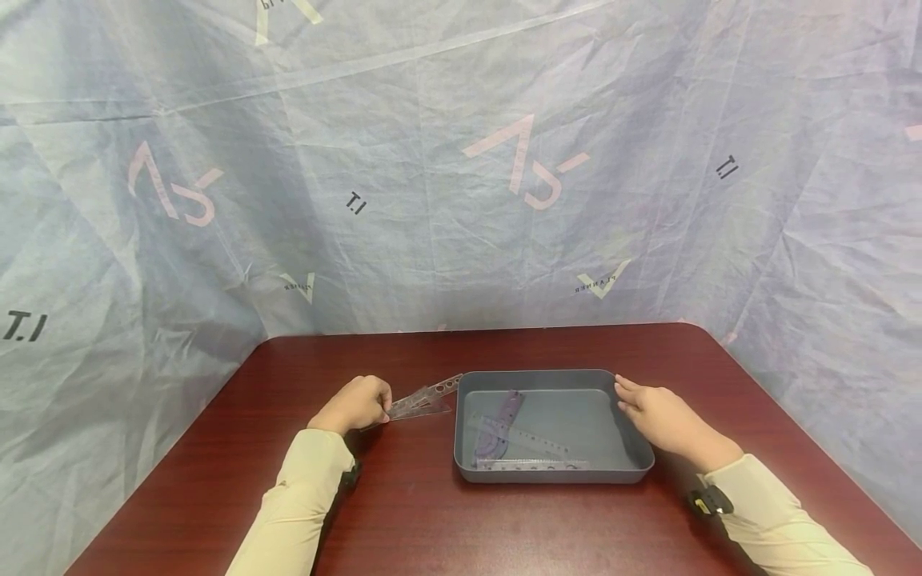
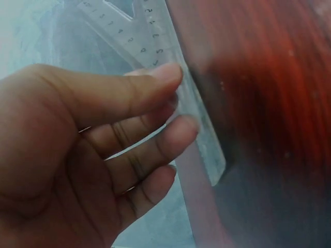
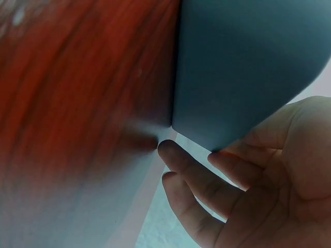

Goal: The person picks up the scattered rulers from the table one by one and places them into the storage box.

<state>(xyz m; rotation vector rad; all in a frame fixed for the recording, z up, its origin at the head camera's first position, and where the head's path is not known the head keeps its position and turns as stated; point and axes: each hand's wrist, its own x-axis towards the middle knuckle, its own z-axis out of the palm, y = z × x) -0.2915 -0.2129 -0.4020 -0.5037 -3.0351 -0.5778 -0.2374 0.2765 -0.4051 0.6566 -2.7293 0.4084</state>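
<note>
My left hand [image 1: 362, 402] pinches one corner of a clear set square [image 2: 161, 39] between thumb and fingers, over the table left of the tray. Numbers run along its edges in the left wrist view. Beside it in the head view, a clear strip with round holes [image 1: 448, 386] reaches toward the tray's left rim. My right hand [image 1: 666, 420] grips the grey tray [image 1: 555, 477] at its right side near the far corner. Its thumb is partly hidden behind the tray wall [image 3: 243, 62] in the right wrist view, with the fingers outside.
Inside the tray lie a purple protractor [image 1: 492, 442] and clear rulers [image 1: 533, 463], overlapping at its left and near side. The dark red table [image 1: 403, 512] ends at a hanging grey cloth [image 1: 432, 264] behind and at both sides.
</note>
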